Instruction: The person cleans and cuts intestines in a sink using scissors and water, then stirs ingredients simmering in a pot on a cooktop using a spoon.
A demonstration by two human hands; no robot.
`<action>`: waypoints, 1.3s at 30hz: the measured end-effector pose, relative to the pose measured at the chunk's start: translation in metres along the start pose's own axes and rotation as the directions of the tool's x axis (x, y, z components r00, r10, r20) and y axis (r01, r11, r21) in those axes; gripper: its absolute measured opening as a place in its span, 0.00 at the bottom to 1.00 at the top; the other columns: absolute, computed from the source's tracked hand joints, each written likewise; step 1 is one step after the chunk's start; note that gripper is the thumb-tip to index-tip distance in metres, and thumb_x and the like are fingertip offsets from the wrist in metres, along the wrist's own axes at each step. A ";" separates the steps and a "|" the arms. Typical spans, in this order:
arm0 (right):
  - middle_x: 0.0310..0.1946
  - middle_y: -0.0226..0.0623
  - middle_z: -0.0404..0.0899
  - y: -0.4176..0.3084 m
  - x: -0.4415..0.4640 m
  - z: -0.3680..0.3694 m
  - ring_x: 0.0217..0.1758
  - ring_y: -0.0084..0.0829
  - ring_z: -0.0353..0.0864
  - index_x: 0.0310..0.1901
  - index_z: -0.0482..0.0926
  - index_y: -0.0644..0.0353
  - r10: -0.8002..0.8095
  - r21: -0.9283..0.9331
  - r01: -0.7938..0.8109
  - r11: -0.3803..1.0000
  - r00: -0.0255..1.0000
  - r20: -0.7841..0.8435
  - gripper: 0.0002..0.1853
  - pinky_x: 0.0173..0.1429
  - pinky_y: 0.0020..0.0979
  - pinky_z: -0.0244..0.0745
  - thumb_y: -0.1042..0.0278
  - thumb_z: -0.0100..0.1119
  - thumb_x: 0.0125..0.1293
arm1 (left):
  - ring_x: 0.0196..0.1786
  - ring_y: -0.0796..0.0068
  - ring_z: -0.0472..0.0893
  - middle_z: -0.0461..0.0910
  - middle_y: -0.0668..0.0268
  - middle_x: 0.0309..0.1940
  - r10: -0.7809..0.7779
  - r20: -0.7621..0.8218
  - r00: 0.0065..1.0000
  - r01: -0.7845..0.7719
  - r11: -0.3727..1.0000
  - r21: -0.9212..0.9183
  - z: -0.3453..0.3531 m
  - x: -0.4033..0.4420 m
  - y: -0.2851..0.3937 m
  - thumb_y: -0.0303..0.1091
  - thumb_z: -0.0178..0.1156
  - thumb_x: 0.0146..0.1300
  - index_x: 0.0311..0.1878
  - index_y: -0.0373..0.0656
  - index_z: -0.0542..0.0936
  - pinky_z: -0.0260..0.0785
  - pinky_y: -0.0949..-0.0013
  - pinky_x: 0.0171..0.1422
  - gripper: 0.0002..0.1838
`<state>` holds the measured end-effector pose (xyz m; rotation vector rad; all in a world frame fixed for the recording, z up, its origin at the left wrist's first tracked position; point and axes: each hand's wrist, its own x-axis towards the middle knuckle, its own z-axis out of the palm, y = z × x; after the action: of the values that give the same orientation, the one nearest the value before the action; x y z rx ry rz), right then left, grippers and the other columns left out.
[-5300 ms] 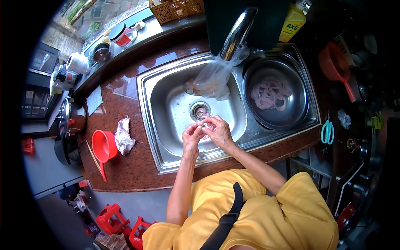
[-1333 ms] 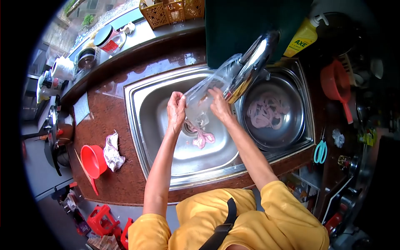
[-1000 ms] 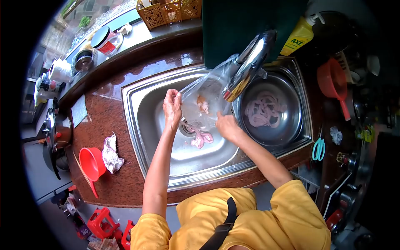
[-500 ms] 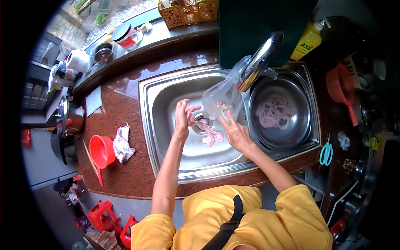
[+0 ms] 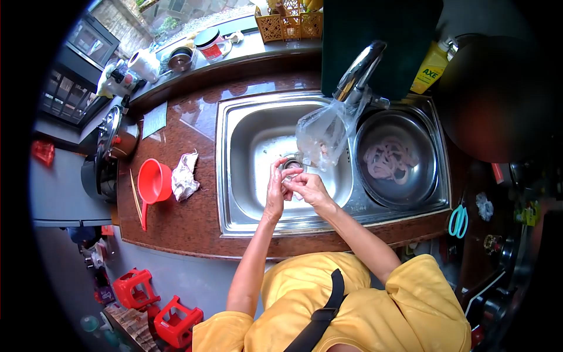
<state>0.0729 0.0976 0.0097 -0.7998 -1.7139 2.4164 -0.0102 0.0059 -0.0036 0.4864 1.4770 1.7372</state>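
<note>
My left hand (image 5: pixel 275 189) and my right hand (image 5: pixel 311 189) meet over the drain (image 5: pixel 292 164) of the left sink basin (image 5: pixel 252 152). Their fingertips are closed together around a pale pink strip of intestine (image 5: pixel 297 196), mostly hidden by the fingers. A clear plastic bag (image 5: pixel 319 132) with small pinkish scraps inside hangs from the tap (image 5: pixel 360 70), just beyond my right hand. In the right basin, a steel bowl (image 5: pixel 399 190) holds a coiled heap of pale pink intestines (image 5: pixel 388 159).
Left of the sink lie a red dipper (image 5: pixel 155 180), a crumpled cloth (image 5: pixel 185 177) and chopsticks (image 5: pixel 136 196). Teal-handled scissors (image 5: pixel 458 222) rest to the right. A yellow detergent bottle (image 5: pixel 430 70) and a dark green board (image 5: pixel 375 35) stand behind. Red stools (image 5: pixel 177 321) are on the floor.
My hands have come together over the drain; they were apart before. My right hand has left the plastic bag. The pink pieces by the drain are now mostly covered, and the view has shifted.
</note>
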 end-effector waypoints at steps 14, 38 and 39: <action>0.21 0.33 0.72 0.028 -0.018 0.010 0.28 0.23 0.74 0.26 0.72 0.64 -0.518 -0.433 0.378 0.818 0.811 -0.272 0.05 0.33 0.26 0.71 0.75 0.59 0.51 | 0.46 0.75 0.71 0.70 0.65 0.45 -0.105 0.110 0.988 0.112 0.992 -0.057 -0.009 -0.001 -0.038 0.56 0.37 0.65 0.56 0.48 0.65 0.64 0.72 0.49 0.26; 0.23 0.35 0.67 0.064 -0.070 0.055 0.23 0.33 0.72 0.18 0.72 0.59 -0.797 -0.945 0.203 0.257 0.597 -0.089 0.07 0.26 0.33 0.67 0.66 0.58 0.44 | 0.28 0.80 0.75 0.74 0.70 0.28 -0.715 0.376 0.590 0.807 0.541 -0.236 -0.090 0.015 -0.091 0.29 0.53 0.59 0.38 0.40 0.73 0.72 0.77 0.35 0.06; 0.23 0.36 0.67 0.060 -0.081 0.051 0.24 0.33 0.73 0.19 0.72 0.61 -0.792 -0.933 0.199 0.301 0.597 -0.128 0.07 0.27 0.33 0.68 0.68 0.58 0.45 | 0.26 0.80 0.74 0.74 0.70 0.27 -0.734 0.396 0.552 0.833 0.510 -0.215 -0.087 0.020 -0.088 0.28 0.53 0.58 0.39 0.39 0.74 0.72 0.77 0.34 0.06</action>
<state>0.1340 0.0026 -0.0019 -0.6952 -2.2967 0.5862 -0.0569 -0.0340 -0.1124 -0.1934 0.8814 1.0808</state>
